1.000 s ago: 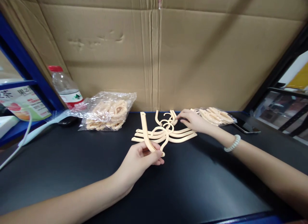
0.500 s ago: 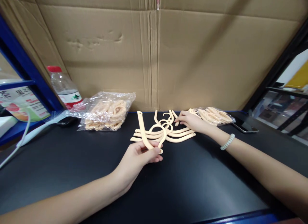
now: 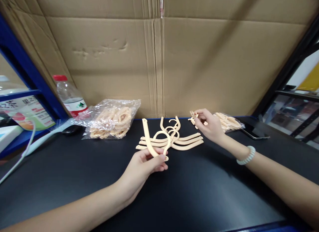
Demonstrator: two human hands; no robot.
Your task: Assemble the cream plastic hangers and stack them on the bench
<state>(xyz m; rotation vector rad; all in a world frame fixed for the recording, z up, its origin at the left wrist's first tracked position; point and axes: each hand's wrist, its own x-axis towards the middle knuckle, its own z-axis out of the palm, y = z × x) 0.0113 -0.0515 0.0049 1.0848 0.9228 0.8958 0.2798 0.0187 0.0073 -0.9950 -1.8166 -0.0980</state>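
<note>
My left hand (image 3: 149, 160) is closed on a cream plastic folding hanger (image 3: 149, 139), pinched near its middle. One arm of this hanger points up and its round hook curves beside it. Just beyond lie several assembled cream hangers (image 3: 188, 143), stacked with arms spread and hooks away from me. My right hand (image 3: 210, 124) is raised at the right of the stack. Its thumb and fingers pinch a small cream plastic piece (image 3: 192, 113) with thin prongs, whose exact kind I cannot make out. More small cream parts (image 3: 192, 120) lie behind these fingers.
A clear bag of cream hanger parts (image 3: 112, 120) sits at left, with a red-capped bottle (image 3: 74, 100) behind. Another bag of parts (image 3: 228, 121) and a phone (image 3: 255, 131) lie at right. Cardboard (image 3: 211, 59) walls the back of the black table (image 3: 189, 192).
My right hand has moved right and lifted, away from the hanger stack. A cream strip by its fingers no longer shows there. My left hand keeps its hold; the view has tilted slightly.
</note>
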